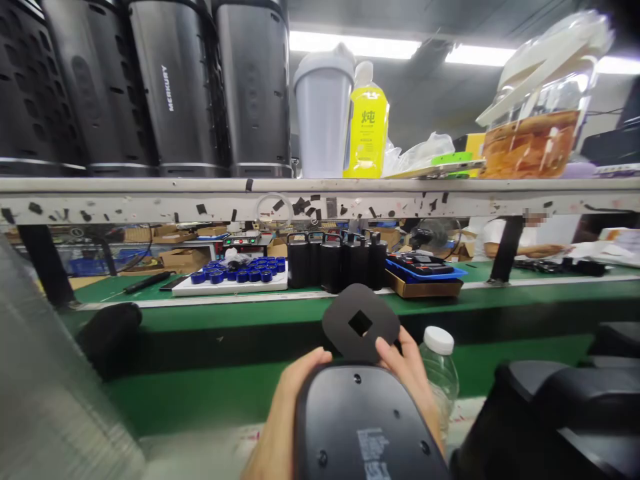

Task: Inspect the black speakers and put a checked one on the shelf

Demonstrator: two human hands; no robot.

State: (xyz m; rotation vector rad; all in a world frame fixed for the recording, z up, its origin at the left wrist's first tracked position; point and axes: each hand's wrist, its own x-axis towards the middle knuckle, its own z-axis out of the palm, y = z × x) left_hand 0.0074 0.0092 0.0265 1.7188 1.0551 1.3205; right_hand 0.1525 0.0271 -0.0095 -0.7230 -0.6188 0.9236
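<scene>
A dark grey speaker body [367, 427] with a printed label and screw holes fills the bottom centre, its flat end facing me. My left hand [285, 413] wraps round its left side. My right hand [407, 373] holds its right side, and its fingertips pinch a black rounded pad [360, 323] with a square hole, held up just above the speaker's far edge.
A clear bottle with a white cap [440, 367] stands right of my hand. More dark speaker shells [555, 413] lie at the bottom right. On the green belt [200, 393] beyond are black cylinders [337, 260], a tray of blue rings [235, 273] and a blue tray [425, 270]. Tall black speakers [175, 87] line the shelf above.
</scene>
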